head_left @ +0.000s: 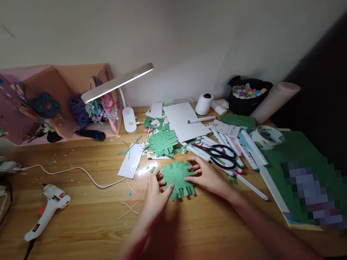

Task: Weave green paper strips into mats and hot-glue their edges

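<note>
A green mat woven from paper strips [177,178] lies flat on the wooden desk [87,231] right in front of me. My left hand [155,196] rests at its left edge, fingertips stretched onto the strips. My right hand [207,176] lies at its right edge, with its fingers spread over the weave. Both hands press flat and grip nothing. A second green woven mat [163,142] sits just beyond, under the lamp.
A white desk lamp [122,87] shines over the paper scraps. Black scissors [221,154] and several markers lie to the right, with a tape roll [268,136] and a green sheet [299,158]. A white glue gun [47,208] with its cord lies at the left. Pink boxes stand at the back left.
</note>
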Tool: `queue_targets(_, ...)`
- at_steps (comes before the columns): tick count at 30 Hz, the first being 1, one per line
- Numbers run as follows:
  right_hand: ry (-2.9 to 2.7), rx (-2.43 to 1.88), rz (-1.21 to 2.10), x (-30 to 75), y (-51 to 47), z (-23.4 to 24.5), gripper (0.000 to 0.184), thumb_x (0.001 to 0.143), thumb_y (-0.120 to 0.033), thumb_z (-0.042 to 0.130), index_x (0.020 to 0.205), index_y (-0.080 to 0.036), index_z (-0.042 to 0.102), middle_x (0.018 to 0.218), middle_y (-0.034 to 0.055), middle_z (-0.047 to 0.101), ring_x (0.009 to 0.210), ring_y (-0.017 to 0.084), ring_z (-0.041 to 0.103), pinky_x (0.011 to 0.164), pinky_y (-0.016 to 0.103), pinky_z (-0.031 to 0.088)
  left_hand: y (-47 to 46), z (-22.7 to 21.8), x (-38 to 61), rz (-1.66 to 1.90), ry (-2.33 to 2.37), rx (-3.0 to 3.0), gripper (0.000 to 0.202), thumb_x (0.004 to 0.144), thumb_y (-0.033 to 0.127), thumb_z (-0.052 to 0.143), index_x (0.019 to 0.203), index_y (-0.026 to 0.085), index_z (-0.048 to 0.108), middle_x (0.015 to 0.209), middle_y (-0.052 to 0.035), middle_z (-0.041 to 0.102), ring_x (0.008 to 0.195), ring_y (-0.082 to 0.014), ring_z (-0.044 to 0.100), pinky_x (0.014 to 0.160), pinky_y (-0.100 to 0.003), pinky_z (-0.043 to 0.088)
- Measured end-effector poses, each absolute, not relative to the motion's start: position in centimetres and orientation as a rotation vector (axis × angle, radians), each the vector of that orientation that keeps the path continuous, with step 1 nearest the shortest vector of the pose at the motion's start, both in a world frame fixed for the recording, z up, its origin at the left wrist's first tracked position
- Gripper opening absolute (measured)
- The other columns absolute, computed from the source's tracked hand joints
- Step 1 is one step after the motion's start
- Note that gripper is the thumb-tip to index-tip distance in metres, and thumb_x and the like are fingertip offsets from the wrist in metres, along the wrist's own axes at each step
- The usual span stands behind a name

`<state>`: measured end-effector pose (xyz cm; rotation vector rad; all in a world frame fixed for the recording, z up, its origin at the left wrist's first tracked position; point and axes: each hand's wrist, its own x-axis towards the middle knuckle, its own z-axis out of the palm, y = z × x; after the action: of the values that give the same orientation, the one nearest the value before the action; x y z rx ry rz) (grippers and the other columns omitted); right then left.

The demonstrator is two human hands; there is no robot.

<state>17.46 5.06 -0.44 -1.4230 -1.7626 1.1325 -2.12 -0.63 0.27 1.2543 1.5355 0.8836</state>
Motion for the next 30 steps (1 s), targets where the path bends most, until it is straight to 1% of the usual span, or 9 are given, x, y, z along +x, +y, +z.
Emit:
queue_targets(3,-1.673,-1.418,1.218,17.4,4.7,-0.9,0.059,0.059,-0.021,0.076,0.114,-0.018,0.054,0.099,0.0053,0.06,0.08,0.017,0.059,0.069,0.031,0.05,-0.1,0.0,-1.9,0.875,1.54,1.257,0.055,0.075,0.02,0.06,0.123,0.014,0.034,0.108,-0.0107,0.05,0.09,-0.0156,0.058,0.076,-0.03,0.052)
queue_targets(5,-1.613,-1.415,1.253,17.4,4.6,-0.8,0.058,0.059,-0.021,0.075,0.113,-0.018,0.054,0.091,0.0025,0.06,0.076,0.015,0.057,0.067,0.029,0.048,0.2,-0.2,-1.9,0.872,1.541,1.28,0.053,0.073,0.019,0.062,0.121,0.015,0.037,0.104,-0.0085,0.051,0.086,-0.0152,0.058,0.074,-0.03,0.051)
queue_targets(8,-1.531,-1.375,1.324,17.5,4.5,-0.2,0.052,0.061,-0.022,0.074,0.11,-0.017,0.055,0.081,-0.0006,0.06,0.07,0.014,0.056,0.062,0.026,0.046,0.6,-0.3,-2.2,0.864,1.542,1.344,0.049,0.07,0.023,0.067,0.114,0.016,0.047,0.099,-0.006,0.051,0.087,-0.0171,0.056,0.078,-0.034,0.049)
queue_targets(11,-1.451,-1.303,1.42,17.7,4.6,0.6,0.048,0.065,-0.025,0.071,0.108,-0.017,0.052,0.084,0.001,0.065,0.069,0.014,0.058,0.062,0.026,0.047,1.1,0.0,-2.6,0.848,1.52,1.394,0.047,0.067,0.029,0.072,0.107,0.015,0.053,0.096,-0.0064,0.053,0.09,-0.0203,0.055,0.08,-0.037,0.048)
queue_targets(16,-1.302,-1.259,1.498,17.7,4.9,0.8,0.043,0.065,-0.034,0.073,0.099,-0.018,0.053,0.086,0.0036,0.07,0.074,0.017,0.065,0.068,0.03,0.051,2.0,0.9,-2.1,0.87,1.401,1.331,0.052,0.067,0.04,0.072,0.11,0.015,0.054,0.108,-0.0101,0.058,0.097,-0.0224,0.057,0.078,-0.033,0.048)
queue_targets(20,-1.269,-1.281,1.458,17.6,5.2,0.2,0.032,0.06,-0.041,0.076,0.076,-0.018,0.059,0.071,0.0008,0.066,0.063,0.015,0.061,0.06,0.027,0.048,2.4,1.2,-1.6,0.84,1.273,1.151,0.043,0.069,0.046,0.068,0.093,0.01,0.062,0.087,-0.0095,0.067,0.073,-0.0192,0.061,0.064,-0.029,0.049)
queue_targets(23,-1.284,-1.308,1.419,17.9,5.3,0.0,0.028,0.064,-0.043,0.074,0.064,-0.017,0.062,0.059,-0.0018,0.06,0.055,0.012,0.054,0.054,0.024,0.043,2.5,1.1,-1.8,0.824,1.259,1.115,0.04,0.068,0.047,0.069,0.083,0.01,0.064,0.075,-0.0072,0.067,0.061,-0.0157,0.058,0.056,-0.026,0.046)
queue_targets(27,-1.299,-1.344,1.427,18.5,5.6,-0.1,0.028,0.067,-0.045,0.071,0.067,-0.018,0.067,0.055,-0.0025,0.059,0.049,0.011,0.051,0.048,0.023,0.039,2.4,0.9,-2.0,0.828,1.251,1.084,0.039,0.065,0.046,0.071,0.079,0.01,0.066,0.074,-0.0067,0.068,0.06,-0.0154,0.058,0.056,-0.026,0.046)
queue_targets(30,-1.291,-1.354,1.469,18.7,5.8,-0.1,0.031,0.068,-0.048,0.069,0.07,-0.017,0.067,0.059,-0.0017,0.061,0.05,0.01,0.053,0.048,0.023,0.04,2.2,0.9,-2.0,0.832,1.255,1.075,0.04,0.066,0.046,0.071,0.082,0.01,0.067,0.078,-0.0078,0.069,0.063,-0.0161,0.06,0.059,-0.026,0.048)
